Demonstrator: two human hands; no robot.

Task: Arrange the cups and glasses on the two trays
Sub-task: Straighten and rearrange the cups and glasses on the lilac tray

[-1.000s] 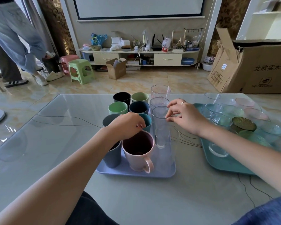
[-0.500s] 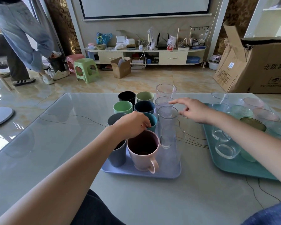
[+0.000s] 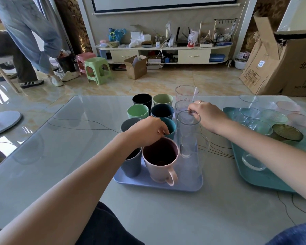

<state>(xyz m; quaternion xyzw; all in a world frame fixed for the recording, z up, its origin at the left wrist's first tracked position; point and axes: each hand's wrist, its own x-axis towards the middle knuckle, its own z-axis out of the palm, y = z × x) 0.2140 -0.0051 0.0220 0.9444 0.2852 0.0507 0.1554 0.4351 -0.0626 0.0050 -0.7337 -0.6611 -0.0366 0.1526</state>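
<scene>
large cardboard box [image 3: 290, 68] at the right edge of the frame: chinese characters "北欧" printed on its side, cut off by the frame, and below them, partly visible, "no trampl".

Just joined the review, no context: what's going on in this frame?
A person is sorting drinkware at a glass-topped table. The right hand pinches the rim of a tall clear glass on the blue tray. The left hand grips the teal cup by its rim, behind the pink mug. The teal tray holds the clear and tinted glasses.
</scene>
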